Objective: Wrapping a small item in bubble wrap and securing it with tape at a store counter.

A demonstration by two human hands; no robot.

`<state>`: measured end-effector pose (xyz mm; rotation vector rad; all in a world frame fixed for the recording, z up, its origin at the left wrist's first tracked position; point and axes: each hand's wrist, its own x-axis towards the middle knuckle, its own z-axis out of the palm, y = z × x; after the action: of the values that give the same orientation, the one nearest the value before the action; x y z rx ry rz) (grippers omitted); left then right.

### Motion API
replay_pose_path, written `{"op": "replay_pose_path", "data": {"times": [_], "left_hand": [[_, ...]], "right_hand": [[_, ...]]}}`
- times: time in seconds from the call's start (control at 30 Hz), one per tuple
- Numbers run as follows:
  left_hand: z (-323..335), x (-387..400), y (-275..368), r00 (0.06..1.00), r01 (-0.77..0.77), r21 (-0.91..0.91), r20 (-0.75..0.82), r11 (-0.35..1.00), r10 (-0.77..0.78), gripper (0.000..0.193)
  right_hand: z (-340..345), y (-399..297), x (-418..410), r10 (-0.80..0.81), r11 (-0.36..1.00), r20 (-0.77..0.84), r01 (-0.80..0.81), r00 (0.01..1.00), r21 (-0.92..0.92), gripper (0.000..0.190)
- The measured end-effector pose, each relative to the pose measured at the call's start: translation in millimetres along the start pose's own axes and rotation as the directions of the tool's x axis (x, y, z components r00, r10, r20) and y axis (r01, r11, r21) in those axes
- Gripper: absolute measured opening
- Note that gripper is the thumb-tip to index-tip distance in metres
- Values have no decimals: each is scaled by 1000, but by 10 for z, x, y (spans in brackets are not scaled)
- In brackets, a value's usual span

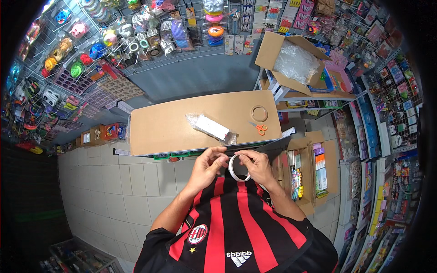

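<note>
My right hand [258,167] grips a roll of white tape [231,169] by its upper right rim, in front of my chest. Close to the roll's left side, my left hand [207,168] has its thumb and fingers bent together; whether they pinch the tape's end is too small to tell. Beyond both hands stands a table covered in brown cardboard [160,126]. A white box in clear plastic wrap [213,128] lies aslant on it. Orange-handled scissors [260,128] rest at the right, below a roll of brown tape [259,113].
An open carton with bubble wrap [296,61] sits on a shelf at the back right. On the tiled floor [136,177], open cartons of goods [300,153] stand to my right. Wire racks with hanging accessories [146,30] line the wall; stocked shelves [355,184] run along the right.
</note>
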<state>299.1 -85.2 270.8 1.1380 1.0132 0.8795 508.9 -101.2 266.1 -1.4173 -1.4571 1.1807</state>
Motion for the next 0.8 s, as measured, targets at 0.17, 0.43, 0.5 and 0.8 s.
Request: {"op": "replay_pose_path", "data": {"times": [0.17, 0.43, 0.5, 0.8], "left_hand": [[45, -11, -47, 984, 123, -95, 144, 988, -109, 19], [137, 6, -217, 990, -129, 433, 103, 892, 93, 19], [140, 49, -309, 959, -283, 597, 153, 751, 239, 17], [113, 283, -603, 964, -261, 677, 219, 688, 150, 21]], "right_hand": [[35, 123, -37, -18, 999, 24, 17, 1000, 35, 22], [122, 501, -139, 55, 998, 47, -54, 997, -36, 24], [156, 568, -156, 209, 978, 84, -206, 974, -47, 25], [429, 919, -150, 58, 993, -281, -26, 958, 118, 30]]}}
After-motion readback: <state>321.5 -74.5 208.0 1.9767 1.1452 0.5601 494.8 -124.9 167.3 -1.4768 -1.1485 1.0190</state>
